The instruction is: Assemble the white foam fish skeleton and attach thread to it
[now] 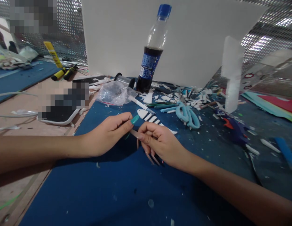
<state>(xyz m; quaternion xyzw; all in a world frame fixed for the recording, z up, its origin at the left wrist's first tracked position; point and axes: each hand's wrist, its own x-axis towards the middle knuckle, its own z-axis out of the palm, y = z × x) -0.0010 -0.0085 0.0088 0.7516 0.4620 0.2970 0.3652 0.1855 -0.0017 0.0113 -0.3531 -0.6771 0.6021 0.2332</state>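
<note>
My left hand (108, 133) and my right hand (160, 141) meet over a blue cutting mat (108, 185). The left thumb has a long teal nail and pinches against the right hand's fingertips. The right hand is closed, with long clear nails pointing down. Just beyond the fingers lies a row of small white cut pieces (152, 119) on the mat. Whether either hand grips one of them is hidden by the fingers.
Behind stand a cola bottle (151, 53), a white board (183, 37), a clear plastic bag (114, 93), light blue scissors (188, 114), scattered white scraps (190, 97), a glue gun (232, 125) and a phone (61, 110) at left.
</note>
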